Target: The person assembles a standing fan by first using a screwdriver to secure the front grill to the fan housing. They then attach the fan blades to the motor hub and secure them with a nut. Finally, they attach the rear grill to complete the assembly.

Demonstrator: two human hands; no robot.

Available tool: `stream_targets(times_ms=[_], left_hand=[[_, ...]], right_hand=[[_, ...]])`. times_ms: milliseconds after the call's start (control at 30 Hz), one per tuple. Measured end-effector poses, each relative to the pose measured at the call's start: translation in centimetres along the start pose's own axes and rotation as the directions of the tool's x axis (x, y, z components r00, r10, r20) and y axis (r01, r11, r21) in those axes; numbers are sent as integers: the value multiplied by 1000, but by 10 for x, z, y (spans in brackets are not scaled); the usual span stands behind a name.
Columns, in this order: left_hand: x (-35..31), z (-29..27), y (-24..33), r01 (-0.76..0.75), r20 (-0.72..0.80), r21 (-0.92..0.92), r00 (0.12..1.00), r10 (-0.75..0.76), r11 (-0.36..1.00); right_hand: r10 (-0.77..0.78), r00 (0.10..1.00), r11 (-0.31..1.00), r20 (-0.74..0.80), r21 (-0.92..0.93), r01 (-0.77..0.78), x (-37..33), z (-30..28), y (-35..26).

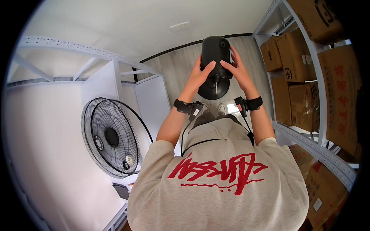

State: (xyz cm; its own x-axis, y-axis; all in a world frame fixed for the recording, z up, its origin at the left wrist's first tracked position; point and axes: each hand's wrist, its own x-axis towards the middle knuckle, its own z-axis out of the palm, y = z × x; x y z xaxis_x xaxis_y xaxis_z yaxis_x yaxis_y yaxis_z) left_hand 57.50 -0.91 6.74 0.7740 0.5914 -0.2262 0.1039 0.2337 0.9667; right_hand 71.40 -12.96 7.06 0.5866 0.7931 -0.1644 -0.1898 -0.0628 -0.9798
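Observation:
Between my two hands is a black rounded device, smooth and cylinder-like, with a small round knob on its top face and a bluish strip along its right side. My left hand grips its lower left side, the thumb lying on the near face. On the right side my right hand holds it in the same way, thumb on the near face and fingers round the edge. Just below the device a black round disc and a thin metal rod show; how they join it is partly hidden.
To my left a black wire-caged fan stands by a white shelf. A metal rack with cardboard boxes runs along my right. Ahead is a pale wall. Black wrist straps with cables are on both forearms.

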Motion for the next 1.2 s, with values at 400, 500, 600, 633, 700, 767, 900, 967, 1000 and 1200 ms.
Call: stream_targets(times_ms=[400, 500, 600, 633, 700, 767, 900, 967, 1000, 1200], left_hand=[[6, -3, 6, -20, 75, 30, 997, 18, 999], [4, -1, 9, 9, 46, 44, 999, -11, 999], [5, 3, 8, 13, 15, 2, 1000, -13, 1000], [6, 5, 8, 6, 4, -20, 1000, -6, 1000], [5, 7, 9, 23, -20, -44, 1000, -24, 999], [3, 9, 9, 21, -61, -63, 998, -25, 998], [-2, 8, -10, 43, -209, -66, 976, -56, 997], [-15, 11, -17, 47, -294, -24, 954, -52, 999], [-26, 15, -17, 27, -326, 22, 945, -18, 999], [-85, 66, -30, -90, -541, -24, 839, 63, 996]], right_hand=[[-9, 999, 1000, -53, 24, 10, -5, 2, 9], [-70, 996, 996, -53, -64, 67, 12, -9, 11], [-154, 988, 976, -12, -156, 150, 38, -21, 7], [-176, 984, 968, 17, -180, 176, 49, -26, 4], [-222, 966, 958, 135, -157, 242, 72, -34, -1], [-178, 942, 965, 284, -137, 223, 92, -42, -7], [-41, 859, 989, 510, -101, 108, 119, -54, -11], [-12, 817, 995, 577, -75, 67, 126, -58, -14], [-14, 807, 998, 590, -39, 46, 128, -60, -17], [12, 753, 996, 658, -72, 47, 140, -67, -20]])
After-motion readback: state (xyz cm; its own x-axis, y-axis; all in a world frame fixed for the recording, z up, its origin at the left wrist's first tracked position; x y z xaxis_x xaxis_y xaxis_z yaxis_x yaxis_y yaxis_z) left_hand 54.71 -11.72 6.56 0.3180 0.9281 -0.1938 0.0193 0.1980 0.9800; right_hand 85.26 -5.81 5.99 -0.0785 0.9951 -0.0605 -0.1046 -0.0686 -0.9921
